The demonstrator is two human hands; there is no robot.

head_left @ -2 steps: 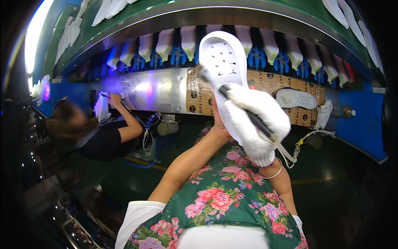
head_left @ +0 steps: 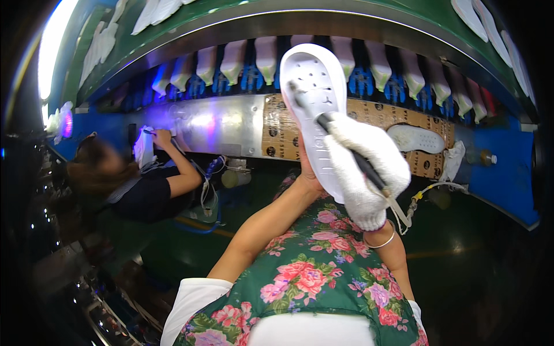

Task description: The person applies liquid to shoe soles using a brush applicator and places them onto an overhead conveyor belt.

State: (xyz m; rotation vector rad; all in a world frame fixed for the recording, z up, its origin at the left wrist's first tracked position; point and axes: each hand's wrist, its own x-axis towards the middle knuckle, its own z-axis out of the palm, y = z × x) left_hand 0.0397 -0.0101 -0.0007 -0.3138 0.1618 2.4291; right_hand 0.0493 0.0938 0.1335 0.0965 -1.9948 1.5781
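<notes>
The white shoe sole [head_left: 314, 109] stands upright in front of the person's chest, its toe end raised toward the row of white soles on blue holders [head_left: 381, 69] that runs along the conveyor above it; the left hand [head_left: 306, 167] grips the sole from behind near its lower, heel end, and only part of the palm and the wrist show, so the fingers appear clamped on the sole though their exact hold cannot be told; the right hand [head_left: 363, 167], in a white knitted glove, lies over the sole's lower right edge with its fingers closed around a dark brush-like tool [head_left: 334, 135], whose tip rests on the sole's upper face; a thin hose [head_left: 430, 190] trails from the tool to the right of the sole. The sole looks light, somewhat flexible and smooth-faced, so it would likely bend if held by one tip; a hold across its narrow waist or heel, as here, seems steadiest. Further right of the sole another white sole [head_left: 415, 138] lies on a cardboard-covered ledge [head_left: 369, 115]; to its left a seated co-worker [head_left: 144, 184] bends over their own work.
</notes>
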